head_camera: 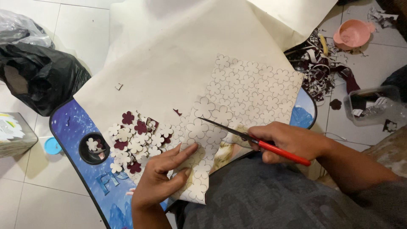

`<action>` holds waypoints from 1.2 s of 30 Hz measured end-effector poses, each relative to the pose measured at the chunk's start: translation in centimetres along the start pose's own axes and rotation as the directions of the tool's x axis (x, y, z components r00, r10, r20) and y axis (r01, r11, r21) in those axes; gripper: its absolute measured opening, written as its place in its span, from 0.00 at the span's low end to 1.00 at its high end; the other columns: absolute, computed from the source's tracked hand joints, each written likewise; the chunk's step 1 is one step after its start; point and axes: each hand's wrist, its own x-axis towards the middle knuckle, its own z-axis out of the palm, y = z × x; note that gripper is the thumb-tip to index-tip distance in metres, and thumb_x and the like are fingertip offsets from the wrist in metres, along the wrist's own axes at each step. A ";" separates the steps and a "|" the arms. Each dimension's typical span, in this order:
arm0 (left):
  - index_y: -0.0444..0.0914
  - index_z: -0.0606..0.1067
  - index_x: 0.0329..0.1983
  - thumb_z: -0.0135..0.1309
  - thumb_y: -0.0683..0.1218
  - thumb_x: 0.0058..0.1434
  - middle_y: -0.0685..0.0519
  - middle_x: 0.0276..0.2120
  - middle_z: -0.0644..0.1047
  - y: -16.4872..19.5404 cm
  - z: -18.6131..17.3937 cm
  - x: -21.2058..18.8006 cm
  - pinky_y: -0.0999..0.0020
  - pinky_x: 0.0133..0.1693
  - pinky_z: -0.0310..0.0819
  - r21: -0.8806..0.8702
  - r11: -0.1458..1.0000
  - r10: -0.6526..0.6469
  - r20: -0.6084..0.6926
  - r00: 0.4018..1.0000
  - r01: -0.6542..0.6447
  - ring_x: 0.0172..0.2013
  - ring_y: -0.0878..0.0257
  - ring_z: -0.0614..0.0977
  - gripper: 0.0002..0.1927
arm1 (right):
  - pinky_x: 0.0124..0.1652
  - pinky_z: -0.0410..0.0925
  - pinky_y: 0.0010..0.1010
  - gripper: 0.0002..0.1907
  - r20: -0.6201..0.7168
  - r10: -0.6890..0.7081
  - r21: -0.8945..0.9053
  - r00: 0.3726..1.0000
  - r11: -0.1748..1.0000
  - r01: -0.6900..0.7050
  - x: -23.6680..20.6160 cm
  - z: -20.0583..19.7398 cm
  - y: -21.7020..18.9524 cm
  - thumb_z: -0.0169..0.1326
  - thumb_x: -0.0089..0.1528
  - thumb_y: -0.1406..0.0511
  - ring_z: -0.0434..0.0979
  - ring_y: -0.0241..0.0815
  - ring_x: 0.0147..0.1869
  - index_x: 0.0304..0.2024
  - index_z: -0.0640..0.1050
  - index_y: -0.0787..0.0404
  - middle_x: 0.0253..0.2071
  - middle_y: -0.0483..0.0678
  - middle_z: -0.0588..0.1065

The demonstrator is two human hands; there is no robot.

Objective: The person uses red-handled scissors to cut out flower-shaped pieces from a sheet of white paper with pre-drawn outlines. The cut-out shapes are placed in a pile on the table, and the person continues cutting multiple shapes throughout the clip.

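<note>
we see the left hand (163, 178) pressing flat on a cream sheet printed with flower outlines (246, 95), its fingers (180, 154) held together and extended across the near end of the sheet, with the thumb tucked under the sheet edge so that the paper is pinched between thumb and fingers. the right hand (288, 142) is closed around the red handles of a pair of scissors (254, 139), fingers curled tight on the grips; the dark blades point away from those fingers toward the left hand, lying on the sheet just beyond the left fingertips, and we cannot tell how far the blades are parted. just past the left-hand knuckles lies a pile of cut-out flower shapes (135, 142), cream and maroon mixed, touching one another. beyond that pile, further from the left fingers, a round cup recess (94, 148) in the blue lap table (72, 127) holds a few more pieces. a large plain cream paper (169, 55) lies under the printed sheet, spreading away from both hands. well apart from the right-hand fingers, on the tiled floor, are maroon offcuts (322, 68), a pink bowl (352, 34) and a clear plastic container (373, 106). well apart from the left fingers sits a black plastic bag (42, 76)
</note>
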 end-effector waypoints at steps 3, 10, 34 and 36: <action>0.34 0.79 0.61 0.58 0.33 0.52 0.49 0.28 0.79 -0.2 -0.3 0.0 0.57 0.65 0.68 0.049 0.998 0.034 0.022 0.999 -0.035 0.31 0.63 0.80 0.29 | 0.26 0.62 0.33 0.44 0.005 0.013 -0.016 1.000 1.000 -0.013 -0.1 -0.1 0.2 0.40 0.53 0.25 0.67 0.37 0.25 0.30 0.72 0.57 0.21 0.41 0.65; 0.34 0.77 0.61 0.55 0.34 0.52 0.47 0.35 0.84 -0.5 -0.7 -0.2 0.53 0.69 0.64 0.020 0.999 0.046 0.064 0.997 -0.047 0.34 0.64 0.84 0.29 | 0.23 0.61 0.33 0.43 0.036 0.049 -0.029 0.998 0.998 -0.048 -0.3 -0.5 0.5 0.46 0.50 0.25 0.66 0.37 0.22 0.29 0.72 0.57 0.18 0.41 0.64; 0.36 0.80 0.55 0.63 0.37 0.55 0.42 0.51 0.81 0.6 -0.1 1.4 0.65 0.50 0.76 0.128 0.982 0.155 -0.105 0.982 -0.141 0.51 0.56 0.82 0.22 | 0.22 0.60 0.36 0.39 0.066 0.136 -0.086 0.989 0.988 -0.130 -0.1 -0.4 1.5 0.52 0.49 0.30 0.66 0.38 0.21 0.25 0.72 0.59 0.17 0.41 0.65; 0.40 0.83 0.51 0.63 0.36 0.57 0.48 0.42 0.85 0.9 1.0 2.1 0.72 0.41 0.80 0.094 0.994 0.067 -0.193 0.979 -0.049 0.40 0.62 0.85 0.18 | 0.23 0.61 0.36 0.39 0.065 0.093 -0.085 0.994 0.993 -0.087 0.0 -0.3 1.4 0.51 0.52 0.30 0.66 0.39 0.22 0.28 0.72 0.59 0.18 0.42 0.65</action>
